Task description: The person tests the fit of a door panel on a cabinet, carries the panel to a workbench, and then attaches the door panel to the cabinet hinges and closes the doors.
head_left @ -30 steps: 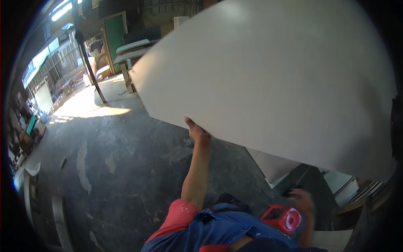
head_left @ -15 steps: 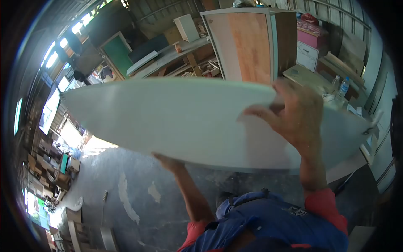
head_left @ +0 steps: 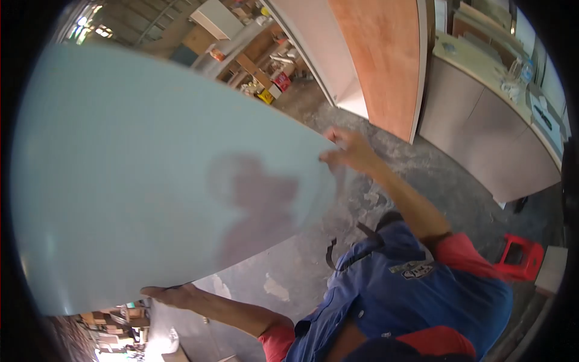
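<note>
A large, flat, pale blue-green panel [head_left: 132, 163] with a glossy face fills the left half of the head view, held tilted above the floor. A blurred dark reflection shows on its face. My right hand [head_left: 353, 154] is closed over the panel's edge near its right end, thumb on the near face. Lower down, my left hand [head_left: 172, 295] supports the bottom edge; most of its fingers are hidden behind the panel.
A tall cabinet with a wooden panel [head_left: 386, 66] stands ahead. To its right is a counter [head_left: 449, 102] with bottles on top. A red plastic stool [head_left: 522, 256] sits at the right. A cluttered workbench [head_left: 238, 45] is behind the panel.
The panel has swung closer and to the left, its right end now tilted downward. My right hand has gone from open over the face to gripping the edge. The view has turned.
</note>
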